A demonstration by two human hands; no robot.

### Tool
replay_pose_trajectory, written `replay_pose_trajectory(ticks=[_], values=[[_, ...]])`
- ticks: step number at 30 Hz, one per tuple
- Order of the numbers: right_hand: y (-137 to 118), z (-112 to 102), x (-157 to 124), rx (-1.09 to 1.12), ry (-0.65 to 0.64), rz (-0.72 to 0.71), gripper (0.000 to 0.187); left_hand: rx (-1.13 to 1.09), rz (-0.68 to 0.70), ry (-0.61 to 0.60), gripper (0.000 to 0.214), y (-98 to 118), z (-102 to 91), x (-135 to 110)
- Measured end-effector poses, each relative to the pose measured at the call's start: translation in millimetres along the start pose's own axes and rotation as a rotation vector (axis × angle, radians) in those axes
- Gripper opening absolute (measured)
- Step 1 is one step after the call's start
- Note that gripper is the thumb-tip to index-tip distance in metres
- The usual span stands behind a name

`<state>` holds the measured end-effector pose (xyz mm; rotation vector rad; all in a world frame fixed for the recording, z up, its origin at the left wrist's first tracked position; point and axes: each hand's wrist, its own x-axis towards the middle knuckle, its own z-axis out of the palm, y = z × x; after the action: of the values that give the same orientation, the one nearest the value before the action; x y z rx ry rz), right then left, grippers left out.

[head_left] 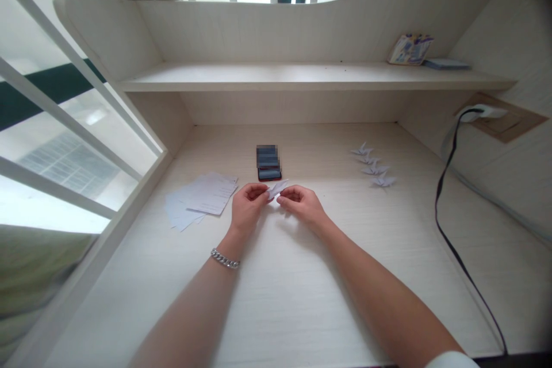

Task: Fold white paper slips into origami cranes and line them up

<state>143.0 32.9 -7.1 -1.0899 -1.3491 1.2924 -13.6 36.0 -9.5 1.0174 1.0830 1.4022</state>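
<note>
A small piece of white folded paper [278, 187] with pointed ends is held just above the desk, between my two hands. My left hand [249, 207] pinches its left side; a chain bracelet circles that wrist. At the paper's right side, the thumb and fingertips of my right hand [302, 202] are closed on its edge. Directly beyond my hands lies a phone [269, 173], its screen partly blurred out. Off to the right, several white paper cranes [375, 170] sit in a row. White paper sheets [211, 194] are spread in an overlapping pile left of my left hand.
A black cable [439, 198] runs from the wall socket [509, 121] down the desk's right side. Above the back of the desk is a shelf [259, 73] with a small colourful box [410, 49] and a flat item [446, 64]. White rails [56, 106] border the left.
</note>
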Motion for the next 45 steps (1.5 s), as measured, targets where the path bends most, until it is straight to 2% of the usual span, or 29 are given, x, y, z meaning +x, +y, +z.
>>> replay_pose_trajectory(ticks=[4, 8, 13, 18, 25, 31, 36, 45], values=[[1, 0, 0, -0.091, 0.015, -0.025, 0.024, 0.063, -0.005, -0.06, 0.027, 1, 6.6, -5], [2, 0, 0, -0.11, 0.048, -0.005, 0.023, 0.209, 0.059, -0.086, 0.024, 3, 8.0, -8], [1, 3, -2, -0.149, 0.04, -0.054, 0.02, 0.371, 0.149, -0.055, 0.023, 6, 8.3, -11], [-2, 5, -4, -0.213, 0.095, -0.13, 0.019, 0.451, 0.204, -0.006, 0.022, 5, 9.5, -11], [0, 8, -4, -0.182, 0.149, -0.147, 0.025, 0.368, 0.173, -0.025, 0.024, 1, 12.8, -10], [1, 14, -4, -0.086, 0.285, -0.124, 0.026, 0.324, 0.174, 0.003, 0.025, 2, 14.3, -11], [1, 14, -3, -0.081, 0.292, -0.122, 0.024, 0.28, 0.166, 0.004, 0.027, 2, 14.3, -11], [7, 12, 2, 0.064, 0.31, -0.072, 0.027, 0.228, 0.162, -0.013, 0.028, 1, 15.3, -11]])
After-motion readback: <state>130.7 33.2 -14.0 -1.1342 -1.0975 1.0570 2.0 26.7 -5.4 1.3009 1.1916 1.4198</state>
